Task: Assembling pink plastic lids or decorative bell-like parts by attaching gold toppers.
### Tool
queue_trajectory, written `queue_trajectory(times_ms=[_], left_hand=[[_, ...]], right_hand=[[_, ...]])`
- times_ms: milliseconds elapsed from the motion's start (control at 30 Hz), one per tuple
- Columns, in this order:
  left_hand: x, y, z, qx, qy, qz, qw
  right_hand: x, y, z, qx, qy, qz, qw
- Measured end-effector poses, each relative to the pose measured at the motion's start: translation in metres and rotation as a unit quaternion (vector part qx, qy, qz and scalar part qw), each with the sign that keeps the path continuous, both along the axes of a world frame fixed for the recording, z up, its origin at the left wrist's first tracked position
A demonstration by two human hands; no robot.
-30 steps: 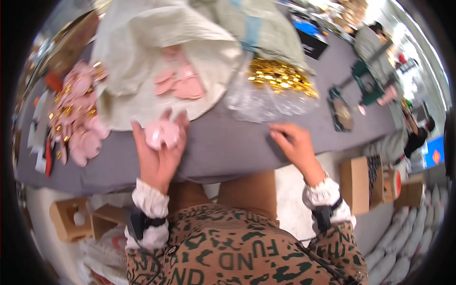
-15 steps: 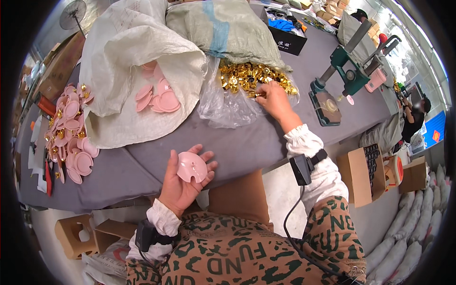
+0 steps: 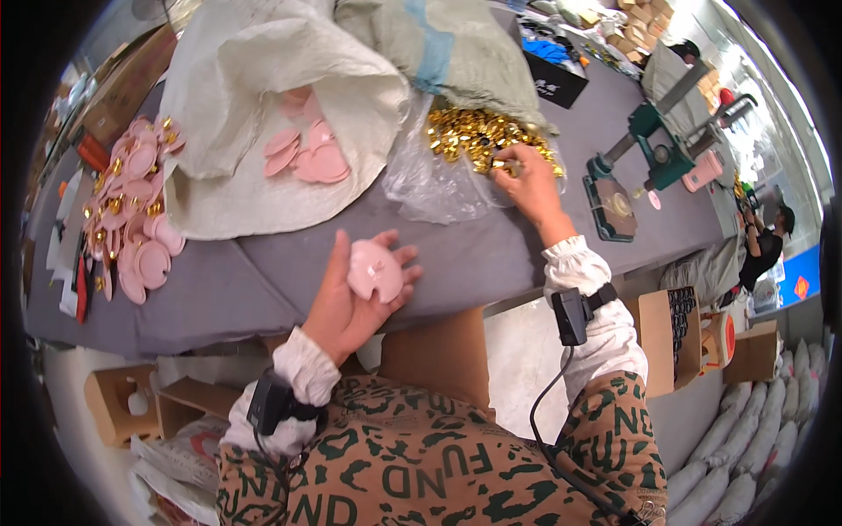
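Note:
My left hand (image 3: 346, 294) lies palm up at the near edge of the grey table (image 3: 491, 250) and holds a pink plastic piece (image 3: 374, 269) in its fingers. My right hand (image 3: 524, 181) reaches forward into a heap of small gold metal parts (image 3: 478, 136) on a clear plastic bag (image 3: 430, 180); its fingertips pinch one gold part. More pink pieces (image 3: 307, 158) spill from a white woven sack (image 3: 263, 105) behind my left hand.
A pile of pink pieces with gold fittings (image 3: 132, 219) lies at the left. A green hand press (image 3: 645, 158) stands at the right. A grey-green sack (image 3: 438, 48) lies at the back. Cardboard boxes (image 3: 675, 329) sit below; a person (image 3: 763, 250) is far right.
My right hand moved from the table's near edge forward into the gold parts. My left hand, with the pink piece, drew back to the table's near edge and turned palm up.

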State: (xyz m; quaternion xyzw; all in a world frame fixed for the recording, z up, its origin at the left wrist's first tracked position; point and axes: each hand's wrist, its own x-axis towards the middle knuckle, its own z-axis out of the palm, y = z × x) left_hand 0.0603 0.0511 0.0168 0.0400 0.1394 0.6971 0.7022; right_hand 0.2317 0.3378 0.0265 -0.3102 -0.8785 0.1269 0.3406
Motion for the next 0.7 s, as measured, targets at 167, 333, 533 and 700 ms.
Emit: queue_trajectory(times_ms=[167,333,533,700], left_hand=[[-0.001,0.033,0.005,-0.015,0.043,0.004,0.999],[-0.003,0.036,-0.002,-0.026,0.034,0.012,0.999],[-0.006,0.034,0.007,-0.019,0.058,0.018,0.998],[-0.004,0.032,0.012,-0.007,0.117,0.018,0.993]], right_hand=[[-0.008,0.001,-0.014,-0.192,0.161,0.037,0.967],[-0.017,-0.003,-0.020,-0.347,0.249,0.058,0.902],[-0.020,-0.067,0.020,-0.263,0.234,0.132,0.926],[-0.026,-0.132,0.048,-0.076,0.043,0.277,0.957]])
